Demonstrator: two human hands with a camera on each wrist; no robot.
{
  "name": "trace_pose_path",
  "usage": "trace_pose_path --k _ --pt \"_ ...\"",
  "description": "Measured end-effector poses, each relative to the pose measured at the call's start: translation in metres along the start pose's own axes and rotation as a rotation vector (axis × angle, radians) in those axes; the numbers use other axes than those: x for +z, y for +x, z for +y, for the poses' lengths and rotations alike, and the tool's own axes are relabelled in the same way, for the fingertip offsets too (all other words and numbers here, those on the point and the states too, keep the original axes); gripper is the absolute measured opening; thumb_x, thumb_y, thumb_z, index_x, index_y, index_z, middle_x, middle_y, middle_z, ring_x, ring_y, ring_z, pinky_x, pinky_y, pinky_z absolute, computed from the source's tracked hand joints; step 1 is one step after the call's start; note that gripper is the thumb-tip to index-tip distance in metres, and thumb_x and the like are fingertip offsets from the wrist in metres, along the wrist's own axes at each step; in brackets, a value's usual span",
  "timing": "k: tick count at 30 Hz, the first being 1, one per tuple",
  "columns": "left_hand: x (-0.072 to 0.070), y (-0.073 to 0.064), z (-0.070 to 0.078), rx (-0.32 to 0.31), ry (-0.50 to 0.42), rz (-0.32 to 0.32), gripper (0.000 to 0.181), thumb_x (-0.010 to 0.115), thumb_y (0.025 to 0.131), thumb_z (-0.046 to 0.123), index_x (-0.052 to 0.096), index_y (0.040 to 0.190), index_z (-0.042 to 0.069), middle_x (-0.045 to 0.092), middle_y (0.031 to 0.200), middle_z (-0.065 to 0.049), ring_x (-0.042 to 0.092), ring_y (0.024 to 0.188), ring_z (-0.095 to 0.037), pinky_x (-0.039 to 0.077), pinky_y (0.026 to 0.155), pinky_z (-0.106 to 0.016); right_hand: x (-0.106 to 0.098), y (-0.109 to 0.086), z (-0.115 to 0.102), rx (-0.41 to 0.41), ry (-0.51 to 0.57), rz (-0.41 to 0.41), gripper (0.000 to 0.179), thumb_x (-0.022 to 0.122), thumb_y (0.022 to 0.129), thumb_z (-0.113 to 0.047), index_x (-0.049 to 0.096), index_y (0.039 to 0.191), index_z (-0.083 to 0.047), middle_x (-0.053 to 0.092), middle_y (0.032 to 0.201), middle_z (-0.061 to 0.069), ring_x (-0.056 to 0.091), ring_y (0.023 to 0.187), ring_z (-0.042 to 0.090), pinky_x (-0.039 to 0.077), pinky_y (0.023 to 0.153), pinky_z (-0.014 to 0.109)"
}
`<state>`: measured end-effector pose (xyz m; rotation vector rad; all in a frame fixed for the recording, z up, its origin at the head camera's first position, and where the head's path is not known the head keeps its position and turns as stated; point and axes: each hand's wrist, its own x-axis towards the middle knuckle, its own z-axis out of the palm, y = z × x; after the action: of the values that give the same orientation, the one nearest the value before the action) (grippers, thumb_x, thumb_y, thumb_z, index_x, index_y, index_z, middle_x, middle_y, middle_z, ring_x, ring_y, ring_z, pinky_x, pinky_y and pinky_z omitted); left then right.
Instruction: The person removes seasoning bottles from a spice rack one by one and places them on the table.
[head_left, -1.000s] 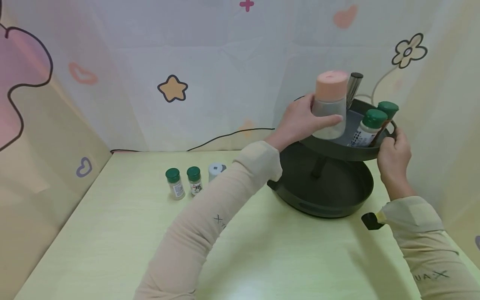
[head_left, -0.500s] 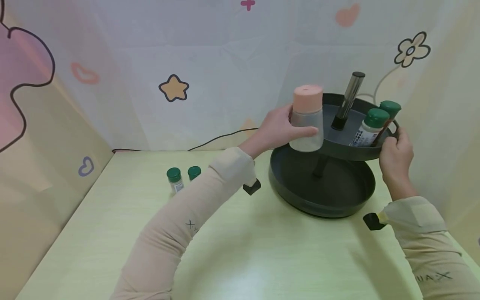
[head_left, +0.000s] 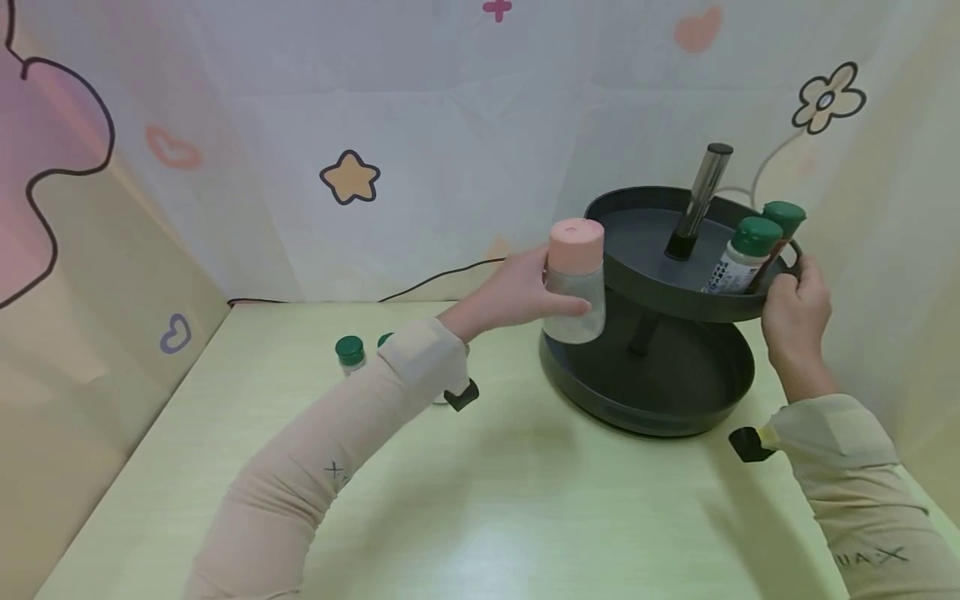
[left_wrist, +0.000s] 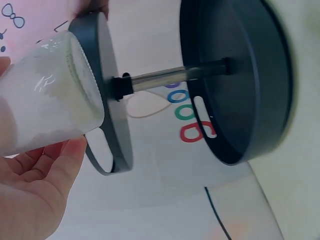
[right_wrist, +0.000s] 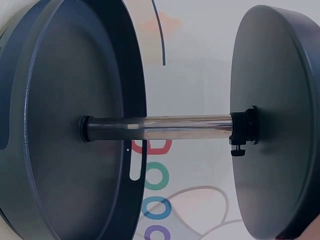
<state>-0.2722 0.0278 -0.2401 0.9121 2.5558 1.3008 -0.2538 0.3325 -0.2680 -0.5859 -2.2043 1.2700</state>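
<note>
In the head view my left hand (head_left: 521, 289) grips a clear jar (head_left: 576, 283) with a pink lid, held upright just left of a dark two-tier round rack. The jar's translucent body (left_wrist: 55, 95) fills much of the left wrist view. My right hand (head_left: 798, 321) holds the handle side of the rack's upper tray (head_left: 637, 221). Two green-capped spice bottles (head_left: 738, 258) stand on that tray near the right hand, beside the metal post (head_left: 705, 192). The lower tray (head_left: 675, 375) sits on the table beneath.
At the left of the pale table (head_left: 225, 467), a green-capped bottle (head_left: 350, 354) stands behind my left sleeve, which mostly covers another. A patterned curtain (head_left: 450, 150) hangs along the back. A black wrist-camera piece (head_left: 461, 394) juts from the left cuff.
My left hand has moved the pink-lidded jar left and down, from over the upper tray to beside the rack. The right hand stays at the tray, and the left sleeve now covers more table bottles.
</note>
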Motion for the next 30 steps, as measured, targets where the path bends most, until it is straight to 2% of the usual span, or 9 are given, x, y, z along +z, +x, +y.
trace_pose_path --k 2,7,13,17,21,27,30 --pt "0.001 -0.004 -0.005 -0.012 0.022 -0.010 0.062 0.070 0.070 0.035 0.040 0.123 0.021 0.054 0.112 0.006 0.053 0.098 -0.008 0.045 0.082 -0.027 0.000 0.000 0.000 0.003 0.014 -0.006 0.046 0.020 0.091 -0.021 0.036 0.132 -0.009 0.037 0.138 0.004 0.033 0.119 0.011 0.029 0.099 0.029" --pt "0.006 -0.010 -0.019 0.001 0.027 -0.019 0.061 0.071 0.069 0.031 0.041 0.122 0.020 0.054 0.109 0.006 0.053 0.095 -0.009 0.045 0.081 -0.027 -0.001 -0.001 0.001 0.006 0.019 -0.008 0.047 0.020 0.091 -0.021 0.034 0.135 -0.011 0.035 0.140 0.003 0.031 0.123 0.010 0.028 0.102 0.029" --pt "0.013 -0.015 -0.039 -0.014 -0.005 -0.032 0.056 0.071 0.068 0.026 0.046 0.117 0.019 0.056 0.106 0.005 0.054 0.093 -0.011 0.046 0.079 -0.028 -0.001 -0.001 0.003 0.004 0.004 0.004 0.045 0.021 0.091 -0.020 0.037 0.132 -0.009 0.040 0.135 0.006 0.035 0.116 0.012 0.031 0.095 0.028" --pt "0.017 -0.020 -0.052 -0.074 -0.005 -0.024 0.055 0.072 0.067 0.028 0.047 0.115 0.019 0.056 0.106 0.005 0.054 0.093 -0.011 0.045 0.079 -0.029 0.000 -0.001 0.003 0.002 -0.007 0.005 0.043 0.021 0.091 -0.020 0.039 0.129 -0.008 0.042 0.129 0.007 0.036 0.109 0.014 0.031 0.087 0.025" --pt "0.021 -0.026 -0.066 -0.151 0.020 -0.013 0.058 0.072 0.068 0.032 0.045 0.118 0.020 0.056 0.109 0.006 0.054 0.095 -0.012 0.045 0.081 -0.031 0.000 0.000 0.002 0.001 -0.012 0.001 0.044 0.021 0.091 -0.021 0.039 0.129 -0.009 0.042 0.129 0.007 0.036 0.108 0.013 0.030 0.085 0.023" --pt "0.032 -0.032 -0.083 -0.253 0.033 0.035 0.058 0.071 0.069 0.032 0.045 0.118 0.017 0.057 0.112 0.000 0.055 0.096 -0.014 0.046 0.081 -0.033 0.000 0.001 0.000 0.000 -0.003 0.000 0.045 0.021 0.091 -0.020 0.038 0.130 -0.008 0.041 0.130 0.008 0.036 0.111 0.014 0.031 0.091 0.028" --pt "0.038 -0.034 -0.089 -0.287 0.009 0.073 0.058 0.073 0.068 0.030 0.046 0.117 0.015 0.058 0.111 -0.001 0.055 0.095 -0.016 0.046 0.082 -0.033 -0.001 0.001 -0.001 0.003 0.009 -0.011 0.047 0.020 0.091 -0.021 0.034 0.135 -0.011 0.037 0.138 0.005 0.033 0.120 0.011 0.028 0.100 0.028"
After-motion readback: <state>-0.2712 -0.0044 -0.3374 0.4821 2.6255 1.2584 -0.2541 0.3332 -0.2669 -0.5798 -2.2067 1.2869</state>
